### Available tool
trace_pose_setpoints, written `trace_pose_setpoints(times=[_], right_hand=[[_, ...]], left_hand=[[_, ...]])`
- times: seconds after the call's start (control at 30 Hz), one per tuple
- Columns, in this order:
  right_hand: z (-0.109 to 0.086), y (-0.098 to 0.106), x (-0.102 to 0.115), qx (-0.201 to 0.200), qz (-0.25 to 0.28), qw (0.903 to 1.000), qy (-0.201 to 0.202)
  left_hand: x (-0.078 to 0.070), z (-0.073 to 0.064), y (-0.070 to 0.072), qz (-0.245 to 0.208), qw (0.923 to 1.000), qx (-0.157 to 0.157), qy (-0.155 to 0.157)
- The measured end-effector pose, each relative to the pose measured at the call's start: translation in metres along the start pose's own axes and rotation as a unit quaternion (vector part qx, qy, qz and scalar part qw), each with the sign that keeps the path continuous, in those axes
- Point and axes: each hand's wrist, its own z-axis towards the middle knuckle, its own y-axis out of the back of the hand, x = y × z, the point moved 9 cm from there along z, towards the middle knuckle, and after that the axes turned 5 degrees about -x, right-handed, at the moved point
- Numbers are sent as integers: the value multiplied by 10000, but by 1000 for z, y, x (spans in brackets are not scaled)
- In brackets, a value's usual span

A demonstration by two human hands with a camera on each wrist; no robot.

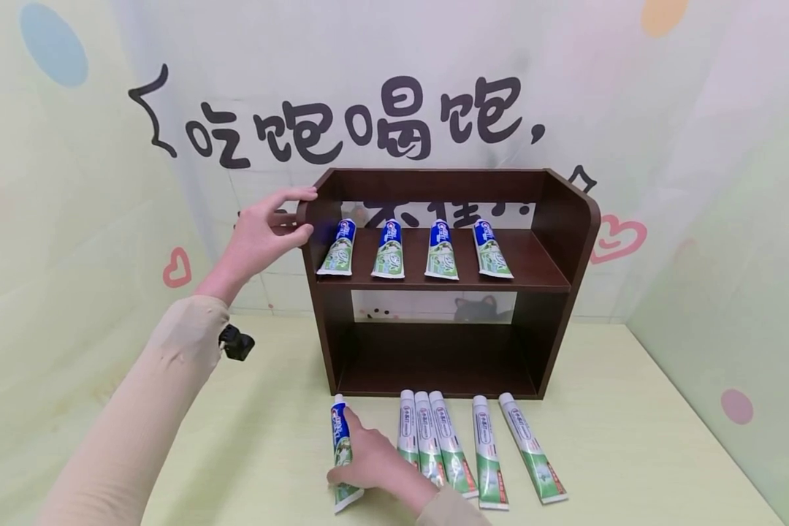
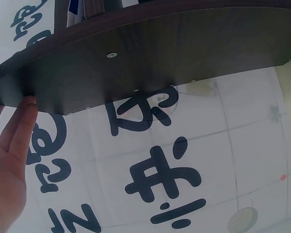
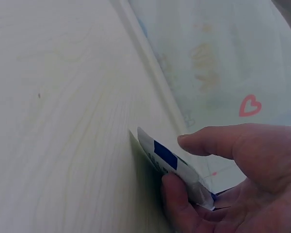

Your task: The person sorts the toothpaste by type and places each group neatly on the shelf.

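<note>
On the bench (image 1: pixel 269 416) before the rack (image 1: pixel 447 286), my right grip (image 1: pixel 376 459) is loosely curled round a blue-green toothpaste tube (image 1: pixel 340 425), while my left grip (image 1: pixel 261 230) holds the rack's side; I judge this a pick-up, calling next for a firmer pinch.

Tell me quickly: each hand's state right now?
Left hand: open, touching the left side of the brown shelf unit.
Right hand: closed, holding a blue-and-green toothpaste tube.
</note>
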Motion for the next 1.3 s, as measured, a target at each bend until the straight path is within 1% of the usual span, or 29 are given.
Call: trace_pose_setpoints(times=[0.13,0.3,0.47,0.6,0.77,0.9,0.97,1.03,1.2,1.3], right_hand=[[-3,1,1,370,369,9985,142],[-4,9,2,650,496,9959,392],[-3,12,-2,733,374,9956,447],[-4,11,-5,753,516,9947,471],[-7,12,-8,803,1037,9898,553],[-7,11,-10,801,1449,9853,423],[-7,9,-12,806,1704,9816,315],[-7,8,-14,811,2033,9756,187],[-8,2,-22,842,2883,9537,-162],[-8,0,-24,873,3206,9428,-263]], left_hand=[[-1,1,1,43,10000,-2,-1],[-2,2,2,145,9999,-19,-29],[-1,1,3,195,9998,-34,-24],[1,1,3,165,9999,-42,-13],[1,2,2,126,9999,-21,-43],[1,2,1,82,10000,17,-21],[0,1,0,71,10000,19,-4],[0,1,0,69,10000,29,-7],[0,1,-1,42,10000,45,-60],[1,2,-1,22,9999,45,-101]])
